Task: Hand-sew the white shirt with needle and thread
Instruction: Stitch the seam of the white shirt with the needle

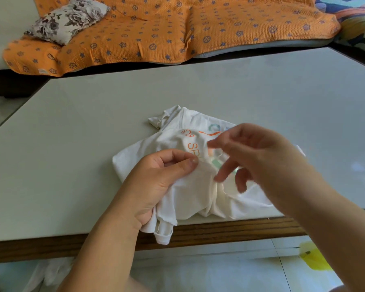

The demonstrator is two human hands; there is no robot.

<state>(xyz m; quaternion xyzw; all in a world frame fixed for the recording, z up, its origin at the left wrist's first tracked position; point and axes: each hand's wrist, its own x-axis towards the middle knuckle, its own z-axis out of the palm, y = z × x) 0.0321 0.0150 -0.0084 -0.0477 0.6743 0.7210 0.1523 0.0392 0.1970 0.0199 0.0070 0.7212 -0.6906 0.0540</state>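
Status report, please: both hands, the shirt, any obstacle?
Left hand pinches white shirt on table. Right hand above it, blurred; needle and thread not discernible. Nothing blocking.

soft daylight, glare on the table; right hand motion-blurred, perhaps slight edge distortion.

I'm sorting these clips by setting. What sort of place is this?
Most likely a home living room. A low table with a wooden edge stands before a sofa-like seat draped in an orange patterned cover, with a floral cushion on it. The white shirt lies on the table.
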